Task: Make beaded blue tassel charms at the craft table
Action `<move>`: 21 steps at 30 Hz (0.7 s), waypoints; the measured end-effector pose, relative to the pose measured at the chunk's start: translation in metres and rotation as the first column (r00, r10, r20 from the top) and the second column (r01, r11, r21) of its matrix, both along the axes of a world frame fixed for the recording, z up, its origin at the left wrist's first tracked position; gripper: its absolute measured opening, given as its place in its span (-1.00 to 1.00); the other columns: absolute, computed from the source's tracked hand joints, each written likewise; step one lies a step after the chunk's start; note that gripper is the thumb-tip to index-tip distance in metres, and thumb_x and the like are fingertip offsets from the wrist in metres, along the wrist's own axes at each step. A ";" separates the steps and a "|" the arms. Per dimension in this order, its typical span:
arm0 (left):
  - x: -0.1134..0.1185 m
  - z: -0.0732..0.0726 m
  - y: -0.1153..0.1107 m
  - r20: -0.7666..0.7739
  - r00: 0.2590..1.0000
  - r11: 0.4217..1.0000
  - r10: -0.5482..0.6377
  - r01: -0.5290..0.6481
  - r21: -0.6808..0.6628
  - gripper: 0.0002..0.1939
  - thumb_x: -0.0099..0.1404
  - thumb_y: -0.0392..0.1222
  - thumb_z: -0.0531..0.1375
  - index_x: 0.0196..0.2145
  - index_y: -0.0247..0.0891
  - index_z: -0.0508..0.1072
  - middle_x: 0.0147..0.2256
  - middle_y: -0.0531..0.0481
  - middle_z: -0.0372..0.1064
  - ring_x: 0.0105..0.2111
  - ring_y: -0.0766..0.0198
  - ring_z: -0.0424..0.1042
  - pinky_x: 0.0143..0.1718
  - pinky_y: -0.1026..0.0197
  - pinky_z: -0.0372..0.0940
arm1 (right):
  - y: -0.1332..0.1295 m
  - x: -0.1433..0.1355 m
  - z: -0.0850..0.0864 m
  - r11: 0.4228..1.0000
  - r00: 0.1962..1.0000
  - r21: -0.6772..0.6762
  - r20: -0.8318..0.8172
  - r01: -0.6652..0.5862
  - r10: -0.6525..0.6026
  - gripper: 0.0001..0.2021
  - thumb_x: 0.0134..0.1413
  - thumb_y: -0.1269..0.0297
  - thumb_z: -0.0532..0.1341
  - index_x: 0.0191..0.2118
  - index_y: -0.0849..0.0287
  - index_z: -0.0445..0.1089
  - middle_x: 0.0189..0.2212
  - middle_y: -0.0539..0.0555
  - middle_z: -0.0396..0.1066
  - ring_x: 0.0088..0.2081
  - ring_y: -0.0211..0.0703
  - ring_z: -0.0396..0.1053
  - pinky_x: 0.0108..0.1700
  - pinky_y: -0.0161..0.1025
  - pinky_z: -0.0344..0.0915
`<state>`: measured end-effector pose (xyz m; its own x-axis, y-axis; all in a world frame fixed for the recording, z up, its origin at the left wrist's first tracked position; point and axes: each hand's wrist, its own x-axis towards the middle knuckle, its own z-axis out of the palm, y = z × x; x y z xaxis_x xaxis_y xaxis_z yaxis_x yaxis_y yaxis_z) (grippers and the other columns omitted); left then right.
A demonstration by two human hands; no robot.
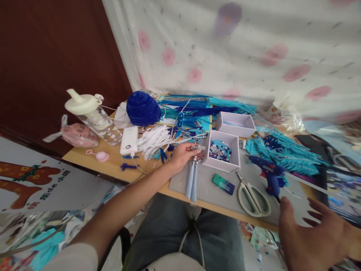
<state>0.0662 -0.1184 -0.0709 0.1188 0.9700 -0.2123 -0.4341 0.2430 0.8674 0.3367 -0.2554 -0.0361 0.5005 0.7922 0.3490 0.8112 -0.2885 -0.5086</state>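
My left hand [184,155] is closed on a silvery beaded ornament [198,147], just left of a white box of beads [237,150]. Two pale blue tassels [191,180] hang below its fingers, over the grey mat [180,184]. At the lower right, my right hand [313,229] is spread with nothing in it. Nearest to it are a blue glue gun [270,173] and scissors with pale green handles [254,199]. A green and dark blue packet [223,184] lies between the tassels and the scissors.
A clear bottle [101,124], a pink pouch [79,134], a dark blue ball [143,108] and a white power bank [129,140] with a cable stand at the left. Behind are blue stems and a second white box [236,130]. Turquoise fuzzy pieces [296,154] and a screen [344,195] lie right.
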 end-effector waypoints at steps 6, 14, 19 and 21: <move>0.001 -0.001 0.000 -0.020 1.000 1.000 0.013 -0.013 0.011 -0.76 0.05 -0.32 0.44 -0.30 -0.35 0.53 -0.34 -0.10 0.59 -0.36 0.15 0.58 -0.11 0.01 0.45 | 0.017 0.008 0.002 0.999 0.998 -0.003 -0.034 0.053 -0.053 -0.29 0.06 -0.15 0.22 0.20 0.29 0.33 -0.07 0.41 0.36 -0.05 0.43 0.42 0.08 0.18 0.27; 0.001 -0.003 0.001 -0.032 0.999 0.999 0.034 -0.033 0.030 -0.77 0.06 -0.32 0.43 -0.30 -0.34 0.53 -0.32 -0.11 0.59 -0.34 0.14 0.59 -0.12 0.02 0.46 | 0.036 0.026 -0.004 0.995 0.979 -0.095 -0.202 0.002 -0.021 -0.30 -0.14 -0.23 0.28 0.03 0.19 0.49 -0.20 0.25 0.53 -0.32 0.22 0.46 -0.22 0.08 0.32; 0.001 -0.002 0.000 -0.034 0.999 0.999 0.018 -0.017 0.038 -0.71 0.03 -0.28 0.46 -0.28 -0.35 0.53 -0.31 -0.13 0.60 -0.31 0.10 0.60 -0.08 -0.02 0.44 | 0.055 0.030 -0.006 0.989 0.991 -0.126 -0.123 -0.071 0.056 -0.42 -0.11 -0.23 0.22 -0.15 0.20 0.52 -0.32 0.23 0.52 -0.38 0.18 0.43 -0.29 0.03 0.26; 0.002 -0.002 0.000 -0.029 0.999 0.999 0.017 -0.016 0.037 -0.69 0.03 -0.29 0.46 -0.26 -0.35 0.52 -0.32 -0.12 0.59 -0.31 0.10 0.60 -0.08 -0.03 0.44 | 0.064 0.029 -0.007 0.980 0.993 -0.164 -0.048 -0.115 0.108 -0.50 -0.10 -0.23 0.17 -0.34 0.16 0.47 -0.46 0.21 0.46 -0.41 0.19 0.40 -0.34 0.00 0.23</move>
<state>0.0677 -0.1184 -0.0733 0.0966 0.9789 -0.1799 -0.4125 0.2039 0.8879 0.3660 -0.1918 -0.0431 0.4164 0.8892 0.1898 0.8238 -0.2806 -0.4925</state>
